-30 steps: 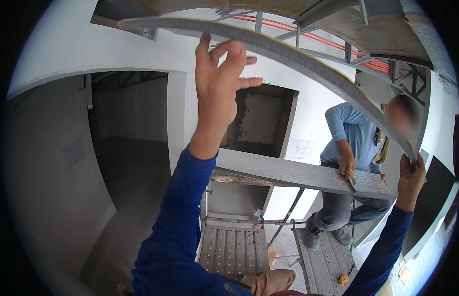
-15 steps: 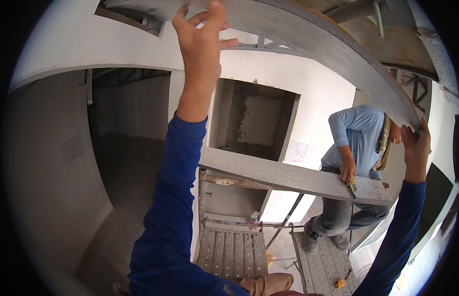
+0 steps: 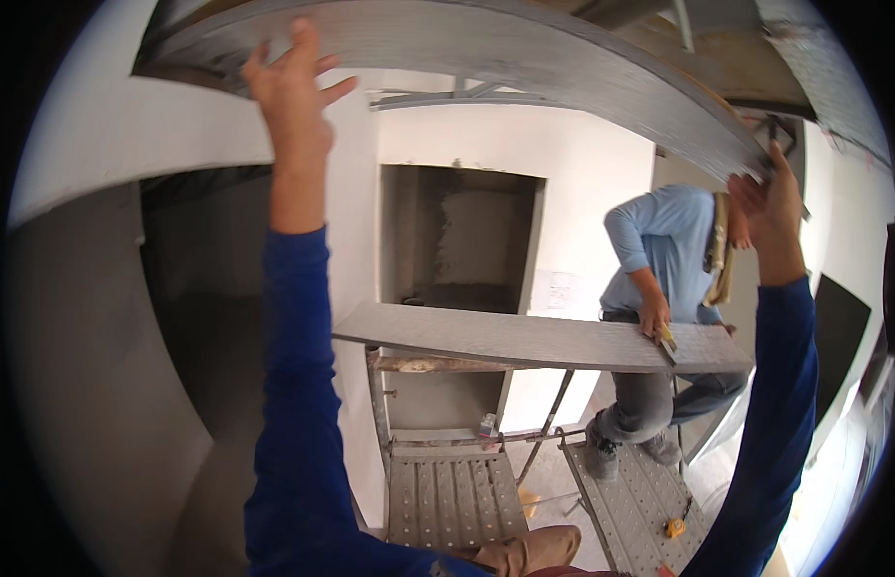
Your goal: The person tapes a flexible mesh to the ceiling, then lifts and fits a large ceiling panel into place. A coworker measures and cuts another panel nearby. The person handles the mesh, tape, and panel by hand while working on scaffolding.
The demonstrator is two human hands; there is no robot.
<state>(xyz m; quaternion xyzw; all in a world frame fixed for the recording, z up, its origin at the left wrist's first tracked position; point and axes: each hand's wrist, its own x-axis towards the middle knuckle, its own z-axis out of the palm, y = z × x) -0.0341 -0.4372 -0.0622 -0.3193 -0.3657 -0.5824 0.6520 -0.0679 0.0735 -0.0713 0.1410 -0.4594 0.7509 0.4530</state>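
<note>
Holds a grey board [image 3: 486,48] overhead, running from just beyond the left grip [image 3: 289,91] down to the right grip [image 3: 776,212], underside showing. Reaches up with both arms, well apart, forearms near upright in blue sleeves [image 3: 298,365]. Has the left grip spread wide, fingers fanned against the view of the board's underside, wrist in line with the forearm; cannot tell which tips touch. Has the right grip at the board's right end, one digit pointing up, others angled toward the underside; cannot tell whether pinching the end or only propping it.

Faces a second board [image 3: 524,332] below and between both grips, over a rusty pipe [image 3: 447,364]. Faces also a co-worker [image 3: 664,240] below and left of the right grip, head bent, a yellow knife [image 3: 668,338] in hand at the second board. Looks onto a dark opening [image 3: 467,231] between the grips, lower down. Looks down on a left deck [image 3: 457,495] and a right deck [image 3: 632,486], with a yellow tape [image 3: 675,527] on the latter, well below the right grip.
</note>
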